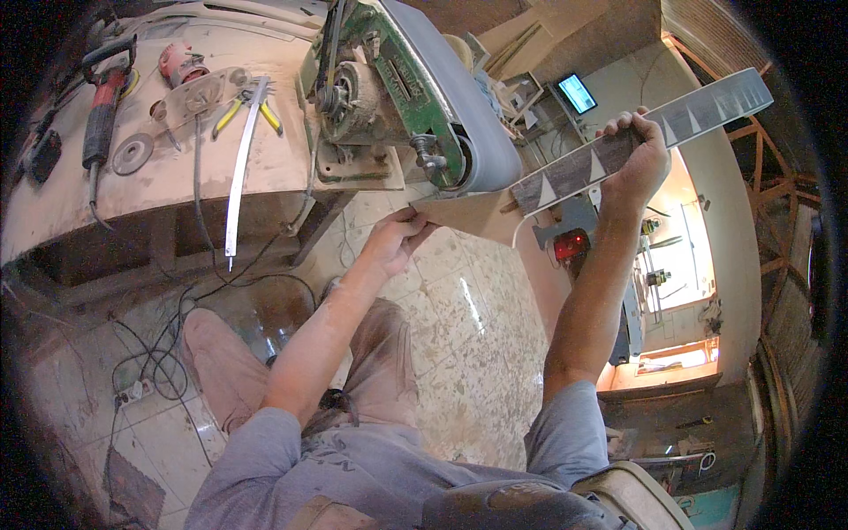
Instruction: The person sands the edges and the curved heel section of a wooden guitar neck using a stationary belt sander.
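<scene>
A guitar neck [575, 162] slants across the view in front of me, its dark fretboard facing up with pale shark-fin inlays. My right hand [636, 156] is wrapped around the middle of it. At the other end, the fingers of my left hand [392, 242] pinch the tip of the pale, bare-wood headstock [474, 213]. Just beyond the headstock is the rounded front end of a green belt sander [411, 99] with a grey abrasive belt [457, 79]. The headstock's far edge lies close to the belt; whether they touch, I cannot tell.
On the dusty workbench [278, 165] lie an angle grinder [105, 126], a red power tool [182, 63], yellow-handled pliers [270, 119], a disc [132, 154] and a long metal strip [242, 175] overhanging the edge. Cables [156, 358] tangle on the tiled floor. A lit screen [576, 93] stands behind.
</scene>
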A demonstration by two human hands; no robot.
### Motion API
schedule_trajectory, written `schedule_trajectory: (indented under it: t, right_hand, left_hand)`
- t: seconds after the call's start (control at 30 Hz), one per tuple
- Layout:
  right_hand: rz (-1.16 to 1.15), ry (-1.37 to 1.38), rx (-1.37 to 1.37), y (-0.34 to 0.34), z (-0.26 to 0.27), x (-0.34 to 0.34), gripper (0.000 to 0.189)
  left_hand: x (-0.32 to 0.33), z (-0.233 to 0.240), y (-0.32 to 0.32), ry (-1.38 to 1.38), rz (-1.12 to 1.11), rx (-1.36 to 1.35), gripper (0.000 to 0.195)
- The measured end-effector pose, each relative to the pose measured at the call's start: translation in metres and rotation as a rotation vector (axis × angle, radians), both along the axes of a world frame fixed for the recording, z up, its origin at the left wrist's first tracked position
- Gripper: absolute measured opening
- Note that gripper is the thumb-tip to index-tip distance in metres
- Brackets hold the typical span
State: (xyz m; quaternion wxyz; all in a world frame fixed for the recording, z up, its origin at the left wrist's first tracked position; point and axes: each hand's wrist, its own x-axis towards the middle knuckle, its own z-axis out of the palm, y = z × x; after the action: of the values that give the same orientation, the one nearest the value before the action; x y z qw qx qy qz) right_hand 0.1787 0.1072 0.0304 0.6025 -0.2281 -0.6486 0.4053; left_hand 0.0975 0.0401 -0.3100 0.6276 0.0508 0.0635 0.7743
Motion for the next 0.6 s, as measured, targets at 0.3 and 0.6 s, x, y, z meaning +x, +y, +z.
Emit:
schedule_trajectory:
  t: [0.3, 0.6]
  right_hand:
    - [0.013, 0.047, -0.053, -0.001, -0.035, 0.015, 0.026]
    - [0.485, 0.395, -0.161, -0.023, -0.142, 0.127, 0.041]
  left_hand:
    - [-0.016, -0.020, -0.010, 0.167, 0.101, -0.025, 0.025]
    - [-0.015, 0.041, -0.112, 0.442, 0.668, -0.362, 0.030]
